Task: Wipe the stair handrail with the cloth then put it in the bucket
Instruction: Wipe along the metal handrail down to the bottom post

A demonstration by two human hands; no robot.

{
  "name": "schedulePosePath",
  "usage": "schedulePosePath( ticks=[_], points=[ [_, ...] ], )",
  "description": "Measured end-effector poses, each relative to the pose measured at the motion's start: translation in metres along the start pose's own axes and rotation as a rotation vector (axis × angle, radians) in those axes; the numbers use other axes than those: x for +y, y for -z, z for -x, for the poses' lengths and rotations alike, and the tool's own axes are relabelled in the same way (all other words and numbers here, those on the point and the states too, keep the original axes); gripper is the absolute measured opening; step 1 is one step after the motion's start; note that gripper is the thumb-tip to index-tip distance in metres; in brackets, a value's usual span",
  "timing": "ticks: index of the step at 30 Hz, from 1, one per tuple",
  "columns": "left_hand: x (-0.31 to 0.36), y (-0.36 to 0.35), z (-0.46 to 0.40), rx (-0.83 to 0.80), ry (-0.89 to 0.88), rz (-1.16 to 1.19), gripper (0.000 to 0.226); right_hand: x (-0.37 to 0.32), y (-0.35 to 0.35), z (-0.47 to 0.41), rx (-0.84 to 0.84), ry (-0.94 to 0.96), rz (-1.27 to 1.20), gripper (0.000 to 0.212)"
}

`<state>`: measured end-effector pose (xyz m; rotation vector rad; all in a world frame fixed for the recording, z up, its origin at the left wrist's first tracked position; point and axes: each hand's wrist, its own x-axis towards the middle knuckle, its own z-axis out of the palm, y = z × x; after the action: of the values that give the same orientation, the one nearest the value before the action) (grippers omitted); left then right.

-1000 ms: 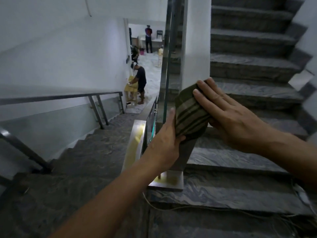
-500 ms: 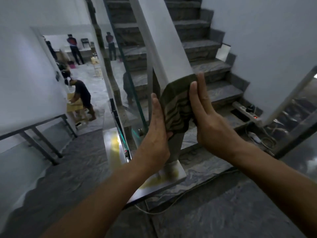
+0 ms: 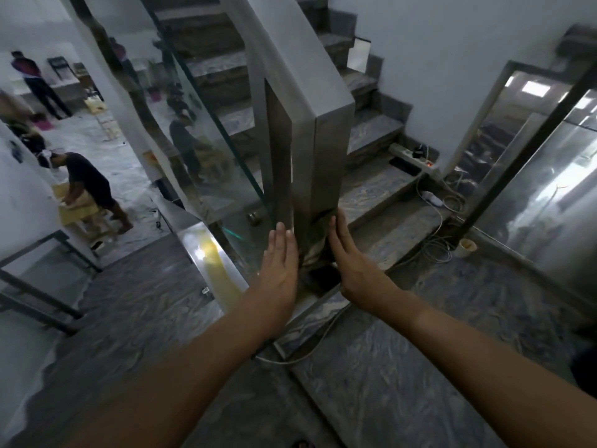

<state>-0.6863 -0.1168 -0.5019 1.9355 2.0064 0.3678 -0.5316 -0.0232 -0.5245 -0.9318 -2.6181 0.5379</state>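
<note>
Both your hands are down low on the steel post (image 3: 315, 163) at the end of the stair handrail, near its foot. Your left hand (image 3: 280, 263) is flat with fingers straight and together, palm pressed to the post's left face. Your right hand (image 3: 350, 263) is the same deal on the right face, fingers stretched out flat and pointing up toward 12 o'clock. So neither hand is curled into a grip; they're open-flat and sandwiching the post between them.

The cloth (image 3: 312, 250) is the striped dark one, wrapped around the front of the post and pinned there between your two palms. You can only see a strip of it in the gap between the hands, right at the middle of the view, so I can't tell how far it goes round the back.

The post's base plate (image 3: 310, 310) sits on the grey marbled landing floor (image 3: 371, 383) just below your wrists. A glass panel (image 3: 206, 140) runs off from the post toward 11 o'clock, following the stairs going up. Over at 2 o'clock there's a white power strip (image 3: 412, 155) on a step with cables (image 3: 436, 227) trailing down to the floor, and a small cup (image 3: 465, 247) sits near them at 3 o'clock. At 9 o'clock, down on the lower level, a person (image 3: 87, 185) is bent over something yellowish.
</note>
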Motion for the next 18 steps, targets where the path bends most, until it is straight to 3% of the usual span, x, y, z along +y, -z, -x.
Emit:
schedulePosePath(
  ticks=[4,7,13,18],
  points=[
    [0.005,-0.015,0.011,-0.214,0.075,-0.148,0.081,0.001,-0.019,0.011,-0.134,-0.106,-0.001,0.085],
    [0.004,-0.031,0.013,-0.309,0.088,-0.219,0.076,0.002,-0.034,0.012,-0.312,-0.246,0.163,0.081],
    [-0.003,-0.045,0.024,-0.276,0.060,-0.323,0.072,-0.016,-0.040,0.016,-0.305,-0.299,0.338,0.084],
    [-0.029,-0.037,0.042,-0.240,0.197,-0.391,0.074,-0.041,-0.055,0.026,-0.333,-0.169,0.375,0.082]
  ],
)
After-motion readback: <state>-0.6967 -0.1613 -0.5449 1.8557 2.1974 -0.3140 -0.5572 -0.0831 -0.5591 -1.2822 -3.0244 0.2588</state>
